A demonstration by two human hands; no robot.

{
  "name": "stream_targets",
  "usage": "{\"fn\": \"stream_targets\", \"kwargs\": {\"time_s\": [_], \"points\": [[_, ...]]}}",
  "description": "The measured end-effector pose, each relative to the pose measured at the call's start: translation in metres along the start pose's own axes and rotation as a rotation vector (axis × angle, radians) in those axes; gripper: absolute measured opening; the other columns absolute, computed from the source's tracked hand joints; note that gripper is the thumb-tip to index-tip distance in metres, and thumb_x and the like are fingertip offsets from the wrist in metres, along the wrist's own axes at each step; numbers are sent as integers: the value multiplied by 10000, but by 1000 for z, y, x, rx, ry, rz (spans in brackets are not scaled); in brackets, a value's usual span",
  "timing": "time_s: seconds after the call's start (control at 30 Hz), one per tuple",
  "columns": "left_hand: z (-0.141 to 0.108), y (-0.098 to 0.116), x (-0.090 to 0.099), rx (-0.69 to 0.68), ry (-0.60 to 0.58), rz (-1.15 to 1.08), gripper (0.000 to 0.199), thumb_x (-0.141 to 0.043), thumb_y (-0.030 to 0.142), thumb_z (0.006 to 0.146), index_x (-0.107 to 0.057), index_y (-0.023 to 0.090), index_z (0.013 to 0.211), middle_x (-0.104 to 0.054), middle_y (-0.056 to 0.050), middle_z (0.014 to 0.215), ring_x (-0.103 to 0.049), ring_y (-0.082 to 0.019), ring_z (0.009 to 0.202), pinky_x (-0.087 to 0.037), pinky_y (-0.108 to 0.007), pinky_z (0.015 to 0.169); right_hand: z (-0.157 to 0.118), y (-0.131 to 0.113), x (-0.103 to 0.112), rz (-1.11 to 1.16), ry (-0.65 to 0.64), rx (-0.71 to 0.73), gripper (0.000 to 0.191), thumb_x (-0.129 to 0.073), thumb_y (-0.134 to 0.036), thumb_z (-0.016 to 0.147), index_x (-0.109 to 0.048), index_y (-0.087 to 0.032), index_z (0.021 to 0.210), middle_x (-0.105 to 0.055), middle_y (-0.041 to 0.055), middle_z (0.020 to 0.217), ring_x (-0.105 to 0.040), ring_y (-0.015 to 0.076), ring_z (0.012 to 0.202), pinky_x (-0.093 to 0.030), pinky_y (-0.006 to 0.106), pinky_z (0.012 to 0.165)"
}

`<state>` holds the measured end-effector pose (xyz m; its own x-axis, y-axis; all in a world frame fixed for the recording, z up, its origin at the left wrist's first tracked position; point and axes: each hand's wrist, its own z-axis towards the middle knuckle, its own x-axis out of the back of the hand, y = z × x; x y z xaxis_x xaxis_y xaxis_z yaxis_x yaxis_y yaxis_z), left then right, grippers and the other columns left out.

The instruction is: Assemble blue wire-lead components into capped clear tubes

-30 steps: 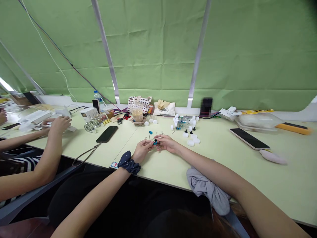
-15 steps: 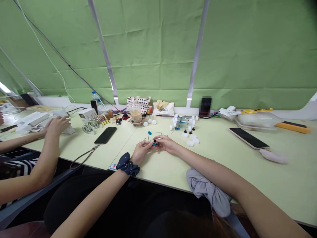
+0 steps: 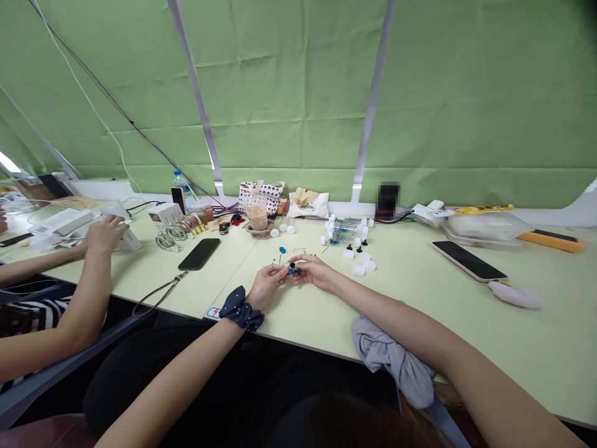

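Note:
Over the table, in the middle of the head view, my left hand (image 3: 265, 285) pinches a small blue and black part (image 3: 292, 269) from the left. From the right, my right hand (image 3: 315, 271) has its fingers closed on the same part. Its details are too small to make out. Just beyond my fingers lie a small blue piece (image 3: 282, 249) and some thin metal pins or keys. To the right are white round caps (image 3: 359, 270) and small black pieces, beside a stack of clear tubes with white ends (image 3: 345, 230).
A black phone (image 3: 199, 254) and a strap (image 3: 161, 294) lie left; another phone (image 3: 469, 260) lies right. A cup (image 3: 257, 216) and bags stand behind. A person's hands (image 3: 106, 234) work with white boxes at far left. Grey cloth (image 3: 394, 354) hangs at the table edge.
The black top of the part between my fingers appears slightly turned. At far left, the other person's hand has shifted a little. My hands stay in nearly the same place.

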<state>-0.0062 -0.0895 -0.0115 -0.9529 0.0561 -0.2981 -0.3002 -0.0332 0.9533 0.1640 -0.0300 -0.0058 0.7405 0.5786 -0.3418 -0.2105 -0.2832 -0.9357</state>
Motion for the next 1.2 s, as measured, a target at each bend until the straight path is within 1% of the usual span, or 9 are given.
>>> {"fn": "stream_targets", "kwargs": {"time_s": [0.33,0.5,0.63,0.73,0.83,0.93,1.03,1.13,1.2], "points": [[-1,0,0,5,-4,5,370,-797,372,626,-625,105,816,-710,-83,775,-657,-166,735,-475,-312,761,1,2,2,18,-18,10,227,-624,-210,798,-567,-166,1013,-634,13,660,-630,138,609,-569,314,593],[1,-3,3,-2,-15,9,374,-792,383,631,-631,105,823,-708,-86,786,-660,-177,756,-475,-330,782,0,1,1,11,-41,25,286,-665,-201,766,-562,-161,1030,-646,19,683,-634,136,624,-572,309,597],[2,-3,3,-3,-17,8,374,-796,387,622,-634,110,815,-706,-84,787,-658,-179,751,-475,-334,772,1,2,1,17,-17,12,239,-650,-247,789,-565,-164,996,-635,9,665,-630,132,590,-572,307,575],[1,-2,2,-10,-5,-2,362,-794,385,625,-638,112,805,-703,-81,773,-656,-176,749,-471,-326,766,-1,0,1,27,-46,26,291,-701,-263,749,-562,-166,985,-651,17,707,-639,136,620,-576,308,588],[0,-1,1,-12,13,-16,354,-798,380,622,-642,110,790,-698,-78,759,-650,-165,734,-464,-314,761,-3,-1,1,23,-77,44,376,-769,-209,670,-545,-167,968,-671,28,739,-654,149,682,-582,317,624],[0,0,1,-9,28,-26,356,-808,377,607,-643,110,776,-693,-70,735,-642,-154,711,-461,-306,752,0,1,1,12,-27,29,302,-768,-211,675,-547,-145,870,-676,42,724,-657,149,668,-585,315,624],[0,-1,0,-9,32,-25,360,-817,376,590,-643,115,767,-693,-67,739,-641,-156,715,-462,-308,750,4,4,1,-42,44,-26,225,-689,-304,771,-567,-115,781,-657,59,666,-640,143,583,-582,302,554],[0,0,-1,-5,33,-22,359,-820,371,584,-643,118,766,-694,-66,744,-642,-159,728,-461,-311,762,4,4,0,-105,67,-39,289,-639,-393,807,-583,-111,779,-640,64,654,-624,145,550,-562,282,471],[-1,1,-1,-2,33,-20,358,-817,373,588,-644,118,771,-695,-67,747,-640,-159,731,-461,-310,758,1,2,-1,-133,62,2,288,-699,-385,753,-593,-129,830,-639,50,697,-622,138,580,-558,265,462]]}}
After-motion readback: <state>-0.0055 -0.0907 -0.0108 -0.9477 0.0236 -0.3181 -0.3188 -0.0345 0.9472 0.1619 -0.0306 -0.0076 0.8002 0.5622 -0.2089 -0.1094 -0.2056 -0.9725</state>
